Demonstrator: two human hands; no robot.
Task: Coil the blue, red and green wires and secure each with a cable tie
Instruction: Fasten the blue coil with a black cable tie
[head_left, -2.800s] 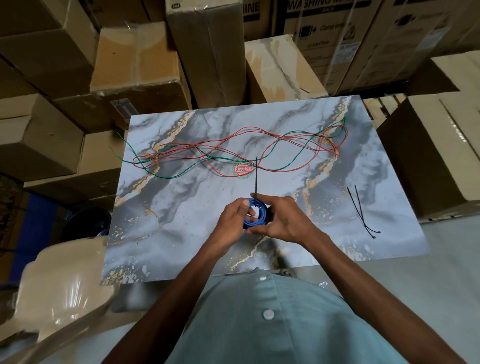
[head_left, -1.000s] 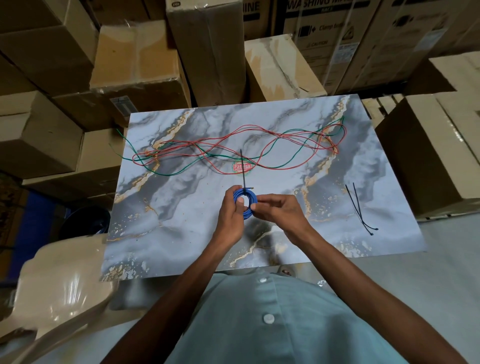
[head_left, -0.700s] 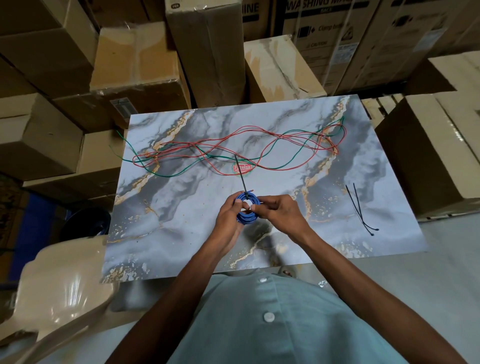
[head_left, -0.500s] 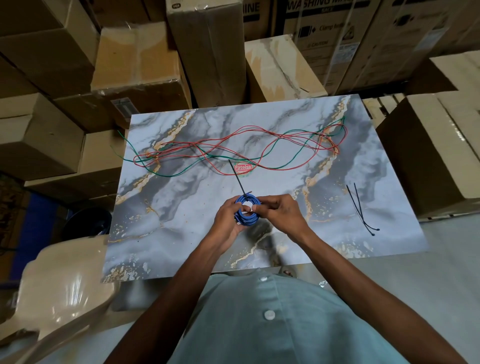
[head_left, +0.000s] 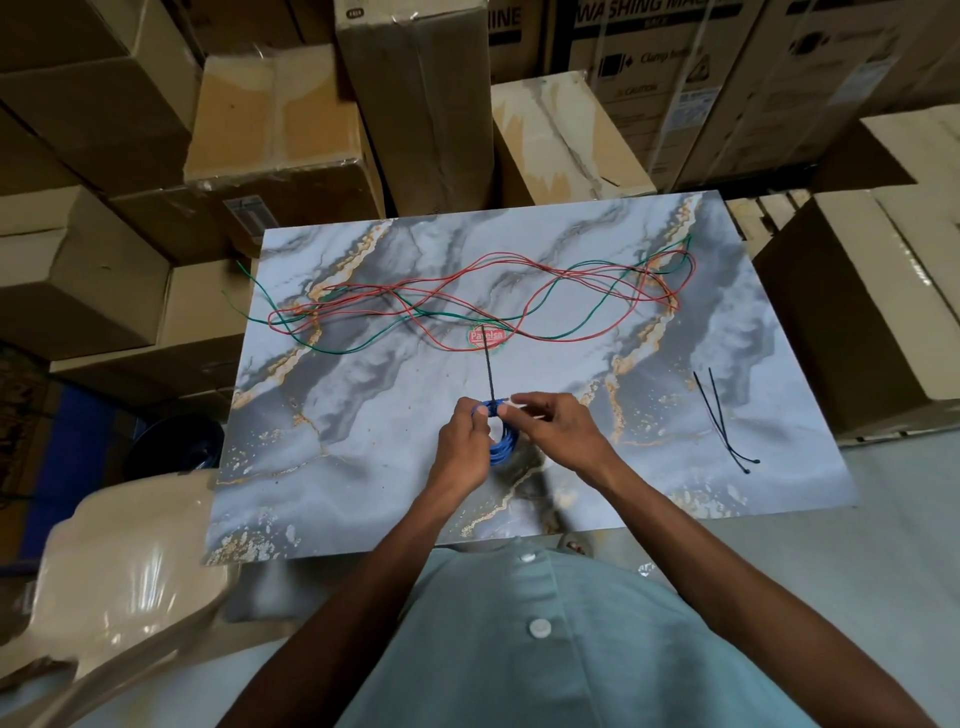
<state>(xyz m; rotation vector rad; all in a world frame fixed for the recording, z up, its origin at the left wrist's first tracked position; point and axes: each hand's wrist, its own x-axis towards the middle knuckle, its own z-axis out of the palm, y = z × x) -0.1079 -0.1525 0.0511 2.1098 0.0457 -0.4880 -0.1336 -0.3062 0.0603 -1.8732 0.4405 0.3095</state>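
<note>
Behind the blue wire (head_left: 503, 446), a "Patelsa" sticker (head_left: 486, 336)

Blue wire (head_left: 503, 448): coiled, tie tail (head_left: 488, 366) sticking up.
Red wire (head_left: 519, 291): loose.
Green wire (head_left: 363, 345): loose, tangled with red.
Spare ties (head_left: 719, 415): lying together, apart from the wires.

Surface: a marble-patterned tabletop (head_left: 363, 415), grey-white with gold veins.
12 o'clock band: the red wire (head_left: 519, 260) and the green wire (head_left: 363, 345) lie loose and tangled together, spanning nearly the full width; green ends overhang the 9 o'clock edge.
Centre: a round red sticker (head_left: 485, 336).
3 o'clock: two black cable ties (head_left: 719, 415) lie side by side.
</note>
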